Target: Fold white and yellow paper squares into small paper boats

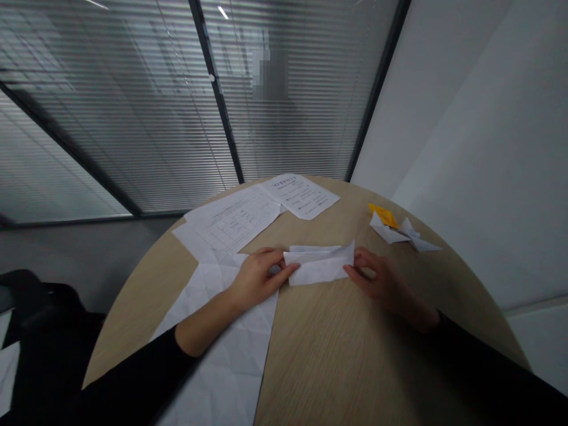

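A folded white paper strip (320, 265) lies on the round wooden table (355, 349) between my hands. My left hand (257, 278) pinches its left end, fingers closed on the paper. At the strip's right end my right hand (377, 279) grips it with curled fingers. Both forearms wear black sleeves. My left wrist rests on a large creased white sheet (222, 337).
Two printed sheets (248, 216) lie at the table's far side. A yellow folded paper (382, 215) and small white folded pieces (406, 234) sit at the right. Glass walls with blinds stand behind; a white wall is on the right. A dark chair (31, 319) is at left.
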`<state>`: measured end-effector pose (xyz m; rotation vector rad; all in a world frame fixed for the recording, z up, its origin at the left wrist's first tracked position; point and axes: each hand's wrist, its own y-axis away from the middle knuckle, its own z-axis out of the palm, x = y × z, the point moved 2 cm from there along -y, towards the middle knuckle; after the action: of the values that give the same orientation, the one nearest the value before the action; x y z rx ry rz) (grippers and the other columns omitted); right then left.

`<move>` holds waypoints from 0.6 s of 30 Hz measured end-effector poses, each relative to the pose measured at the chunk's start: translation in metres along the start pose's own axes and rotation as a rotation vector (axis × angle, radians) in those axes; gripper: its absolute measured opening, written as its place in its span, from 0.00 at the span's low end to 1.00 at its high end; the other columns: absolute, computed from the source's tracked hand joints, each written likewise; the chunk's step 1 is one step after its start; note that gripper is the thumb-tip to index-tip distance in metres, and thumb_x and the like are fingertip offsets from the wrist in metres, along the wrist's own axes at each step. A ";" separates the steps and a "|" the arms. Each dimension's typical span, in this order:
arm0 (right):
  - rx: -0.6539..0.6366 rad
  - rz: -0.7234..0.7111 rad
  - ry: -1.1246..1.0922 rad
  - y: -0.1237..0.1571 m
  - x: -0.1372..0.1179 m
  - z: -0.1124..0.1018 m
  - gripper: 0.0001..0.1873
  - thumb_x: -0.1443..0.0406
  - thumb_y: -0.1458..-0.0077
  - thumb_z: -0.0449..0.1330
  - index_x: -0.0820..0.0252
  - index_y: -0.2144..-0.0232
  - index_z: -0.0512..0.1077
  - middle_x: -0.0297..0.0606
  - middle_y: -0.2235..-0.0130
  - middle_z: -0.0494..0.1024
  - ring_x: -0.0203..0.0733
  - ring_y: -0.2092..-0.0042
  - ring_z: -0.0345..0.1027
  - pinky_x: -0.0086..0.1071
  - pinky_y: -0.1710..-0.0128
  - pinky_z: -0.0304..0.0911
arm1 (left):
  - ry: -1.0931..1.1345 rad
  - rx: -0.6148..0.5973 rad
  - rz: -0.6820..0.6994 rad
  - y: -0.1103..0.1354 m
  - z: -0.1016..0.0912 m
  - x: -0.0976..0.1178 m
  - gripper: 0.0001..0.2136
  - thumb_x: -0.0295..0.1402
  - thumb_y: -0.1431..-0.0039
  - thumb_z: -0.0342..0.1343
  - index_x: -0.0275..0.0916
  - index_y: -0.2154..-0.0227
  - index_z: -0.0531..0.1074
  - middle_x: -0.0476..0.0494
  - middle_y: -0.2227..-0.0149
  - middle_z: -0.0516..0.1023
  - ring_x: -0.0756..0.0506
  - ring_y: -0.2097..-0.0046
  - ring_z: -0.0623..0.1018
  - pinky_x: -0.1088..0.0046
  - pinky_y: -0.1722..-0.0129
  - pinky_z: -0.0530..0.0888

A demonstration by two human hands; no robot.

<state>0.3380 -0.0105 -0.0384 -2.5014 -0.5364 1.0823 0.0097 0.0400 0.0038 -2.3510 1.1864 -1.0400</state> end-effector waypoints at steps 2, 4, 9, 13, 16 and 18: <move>0.025 0.019 -0.023 -0.001 0.001 0.004 0.06 0.59 0.28 0.65 0.49 0.52 0.74 0.37 0.63 0.89 0.51 0.62 0.88 0.42 0.60 0.83 | -0.016 -0.014 -0.022 0.000 0.002 -0.002 0.19 0.45 0.19 0.59 0.41 0.68 0.74 0.47 0.69 0.80 0.44 0.63 0.83 0.65 0.58 0.82; 0.059 0.017 -0.014 -0.001 0.002 0.009 0.13 0.59 0.30 0.65 0.50 0.45 0.73 0.40 0.58 0.89 0.53 0.58 0.87 0.47 0.52 0.84 | -0.058 -0.033 -0.033 0.000 0.004 -0.003 0.17 0.44 0.20 0.60 0.42 0.66 0.74 0.48 0.69 0.79 0.42 0.59 0.84 0.58 0.51 0.83; 0.107 0.002 0.096 -0.001 0.003 0.016 0.43 0.61 0.34 0.67 0.52 0.23 0.58 0.42 0.56 0.83 0.55 0.59 0.82 0.56 0.48 0.83 | -0.204 0.013 -0.010 -0.001 0.006 -0.003 0.27 0.42 0.29 0.71 0.41 0.34 0.70 0.35 0.44 0.85 0.33 0.43 0.86 0.44 0.37 0.82; 0.115 -0.104 0.308 -0.003 -0.013 0.009 0.49 0.63 0.34 0.67 0.51 0.18 0.52 0.57 0.33 0.76 0.70 0.34 0.75 0.71 0.33 0.73 | -0.242 -0.064 0.171 -0.002 0.010 0.001 0.18 0.35 0.23 0.64 0.42 0.36 0.74 0.32 0.28 0.78 0.31 0.31 0.80 0.42 0.31 0.79; -0.060 -0.257 0.350 -0.003 -0.032 0.008 0.46 0.67 0.29 0.62 0.48 0.16 0.50 0.53 0.21 0.66 0.68 0.21 0.61 0.70 0.23 0.62 | -0.160 -0.235 0.269 -0.001 0.016 0.001 0.15 0.28 0.18 0.53 0.42 0.36 0.77 0.38 0.31 0.82 0.38 0.32 0.83 0.48 0.29 0.79; -0.197 -0.329 0.309 0.000 -0.041 0.012 0.47 0.65 0.26 0.61 0.51 0.15 0.45 0.52 0.18 0.60 0.63 0.18 0.55 0.66 0.20 0.59 | -0.124 -0.318 0.267 0.001 0.018 0.000 0.18 0.28 0.18 0.52 0.41 0.33 0.76 0.37 0.30 0.82 0.38 0.31 0.83 0.50 0.29 0.80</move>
<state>0.3030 -0.0281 -0.0205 -2.5546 -0.9550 0.5315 0.0221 0.0387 -0.0087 -2.3512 1.6624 -0.6471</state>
